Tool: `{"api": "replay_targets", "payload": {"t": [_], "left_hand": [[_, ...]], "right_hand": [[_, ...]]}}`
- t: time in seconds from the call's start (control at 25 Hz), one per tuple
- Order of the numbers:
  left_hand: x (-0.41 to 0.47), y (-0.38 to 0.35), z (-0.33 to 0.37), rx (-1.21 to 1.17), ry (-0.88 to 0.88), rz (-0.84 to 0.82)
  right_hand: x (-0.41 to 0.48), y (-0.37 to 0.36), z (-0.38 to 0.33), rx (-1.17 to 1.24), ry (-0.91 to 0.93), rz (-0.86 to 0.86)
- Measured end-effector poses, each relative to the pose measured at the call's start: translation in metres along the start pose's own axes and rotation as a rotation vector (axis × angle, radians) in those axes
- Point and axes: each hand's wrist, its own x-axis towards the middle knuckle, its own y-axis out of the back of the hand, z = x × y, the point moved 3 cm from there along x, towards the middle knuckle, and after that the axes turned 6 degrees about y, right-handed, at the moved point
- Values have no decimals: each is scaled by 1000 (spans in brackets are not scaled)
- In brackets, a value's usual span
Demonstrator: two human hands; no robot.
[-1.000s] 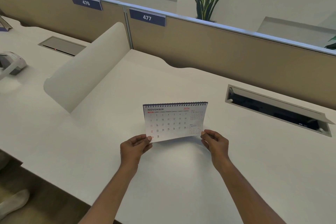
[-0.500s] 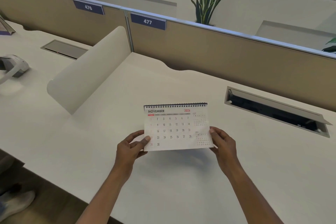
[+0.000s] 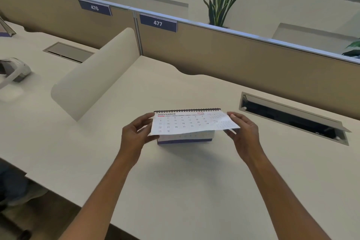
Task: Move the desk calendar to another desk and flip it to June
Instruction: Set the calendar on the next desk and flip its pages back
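the white spiral-bound desk calendar [image 3: 187,136] stood on the broad white desk top [image 3: 175,181], roughly at its middle, with its purple base edge touching the surface. its loose november page [image 3: 187,123] was lifted almost level, hinged at the black wire spine along the far edge. the left hand [image 3: 136,132] pinched the page's left edge between thumb and curled fingers, and the right hand [image 3: 243,132] pinched the right edge the same way; both were partly closed on the paper alone.

bare desk lay all round the calendar: a wide stretch to the near edge, open room to the left up to the curved cream side divider [image 3: 93,76], and room to the right before the open grey cable tray [image 3: 292,119] set into the top. beyond the far edge rose the tan partition wall [image 3: 233,60] with a blue number plate reading 477 [image 3: 157,23].
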Motion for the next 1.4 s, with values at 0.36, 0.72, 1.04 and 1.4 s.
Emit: {"api": "replay_targets", "payload": {"t": [0.36,0.72,1.04,1.4], "left_hand": [[49,-11,21,174,-131,176],[66,-9,-1,122,-4,254],[71,-7,-15,4,151,250],[51,-1,-53,16,203,409]], "right_hand": [[21,-20,0,-83,32,57],[21,0,36,-168,-81,197],[7,21,96,-223,-247,217],[11,14,106,-243,-199,180]]}}
